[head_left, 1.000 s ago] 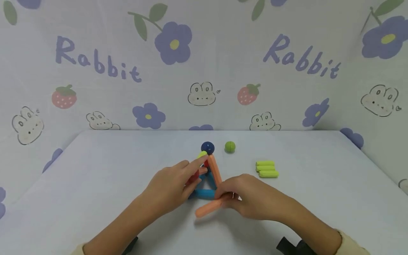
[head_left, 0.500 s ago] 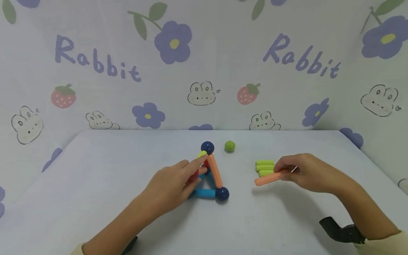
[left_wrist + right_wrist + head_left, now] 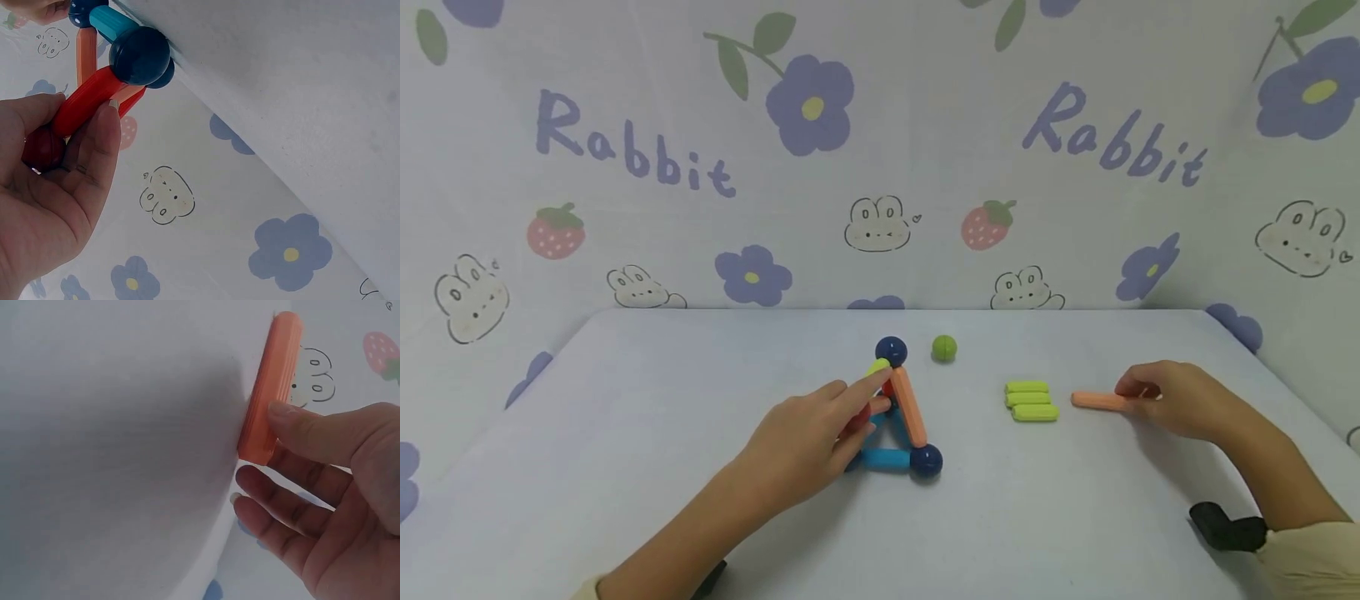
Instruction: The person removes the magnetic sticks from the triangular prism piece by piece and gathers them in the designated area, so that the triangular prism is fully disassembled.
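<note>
My left hand holds a frame of magnetic rods and balls at the table's middle, pinching its red rod between thumb and fingers. A dark red ball at that rod's end sits within the fingers. Navy balls join the frame's blue rod and orange rod; my hand hides its left side in the head view. Over to the right, my right hand pinches a loose orange rod by one end, low over the table. Whether that rod touches the tabletop, I cannot tell.
Three yellow-green rods lie side by side between the frame and my right hand. Behind them to the left sits a green ball. A patterned cloth rises at the back of the white table.
My right hand has moved away from the frame's front corner to the far right, past the yellow-green rods, carrying the orange rod. My left hand stays in place on the frame.
</note>
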Demonstrator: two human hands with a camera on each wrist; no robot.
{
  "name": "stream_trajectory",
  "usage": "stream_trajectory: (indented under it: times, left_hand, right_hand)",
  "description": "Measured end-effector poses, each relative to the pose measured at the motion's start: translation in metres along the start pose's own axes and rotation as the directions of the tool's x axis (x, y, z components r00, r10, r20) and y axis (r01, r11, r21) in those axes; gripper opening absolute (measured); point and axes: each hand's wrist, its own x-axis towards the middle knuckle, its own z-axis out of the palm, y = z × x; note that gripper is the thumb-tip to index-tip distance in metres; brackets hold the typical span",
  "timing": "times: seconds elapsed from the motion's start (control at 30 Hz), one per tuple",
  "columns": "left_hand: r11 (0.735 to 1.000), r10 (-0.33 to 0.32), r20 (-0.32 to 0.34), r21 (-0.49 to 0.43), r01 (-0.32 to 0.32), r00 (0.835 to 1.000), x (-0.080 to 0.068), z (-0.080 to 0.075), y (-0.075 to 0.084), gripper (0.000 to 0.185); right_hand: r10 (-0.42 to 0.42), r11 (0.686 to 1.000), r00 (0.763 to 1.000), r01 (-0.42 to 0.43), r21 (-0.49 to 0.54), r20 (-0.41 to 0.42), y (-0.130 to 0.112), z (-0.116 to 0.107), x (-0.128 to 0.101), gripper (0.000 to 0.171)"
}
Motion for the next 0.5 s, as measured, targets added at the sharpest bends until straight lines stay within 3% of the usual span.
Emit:
stream_trajectory:
  times: [0.3, 0.5]
  left_hand:
    - [1.0, -0.005, -0.003, 0.006, 0.005, 1.0, 0.0, 0.0, 0.0, 0.061]
    - [1.0, -0.013, 0.003, 0.005, 0.013, 1.0, 0.0, 0.0, 0.001, 0.061]
  right_hand:
    - [0.071, 0.997, 0.997, -0.07, -0.044, 0.024, -0.007, -0.004, 0.018, 0.014]
    - [0.064, 0.996, 0.998, -0.064, -0.062, 0.007, -0.009, -0.004, 0.023, 0.013]
